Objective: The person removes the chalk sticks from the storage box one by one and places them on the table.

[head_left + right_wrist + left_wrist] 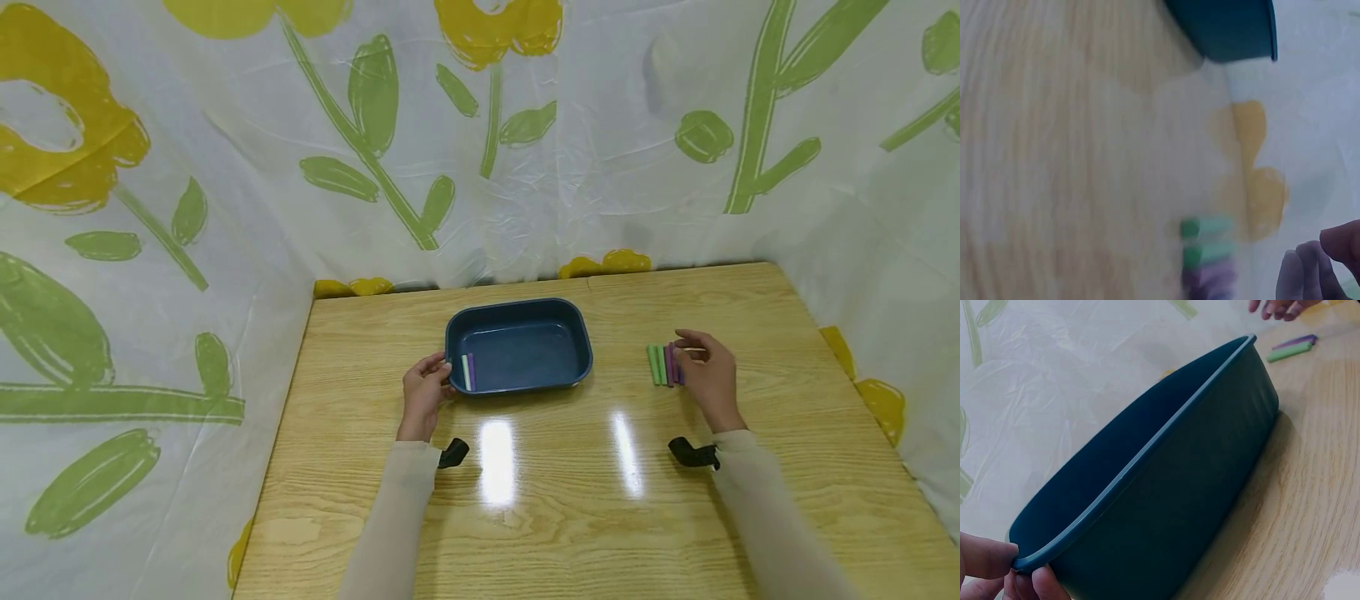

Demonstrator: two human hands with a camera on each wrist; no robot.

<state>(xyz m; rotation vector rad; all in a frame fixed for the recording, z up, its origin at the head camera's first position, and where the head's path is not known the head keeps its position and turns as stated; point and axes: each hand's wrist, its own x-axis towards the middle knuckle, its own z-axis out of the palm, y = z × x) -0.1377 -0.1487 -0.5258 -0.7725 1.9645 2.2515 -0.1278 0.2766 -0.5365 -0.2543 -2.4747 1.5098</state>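
A dark blue rectangular tray [525, 387] stands on the table, and my left hand [424, 390] pinches its left rim between thumb and fingers. The same grip on the rim shows in the left wrist view, with the thumb [988, 555] on top. Inside the tray, a white chalk stick [466, 372] and a purple chalk stick [472, 372] lie side by side at the left end. My right hand [708, 375] hovers over a row of chalk sticks, green [657, 365] on the left and purple [670, 365] on the right, partly hidden by the fingers. Nothing shows between those fingers.
The wooden table [555, 533] ends at the back and sides against a white curtain [600, 167] with yellow flowers and green leaves. Black wrist mounts [693, 454] stick out from both sleeves. Two bright reflections lie on the tabletop in front of the tray.
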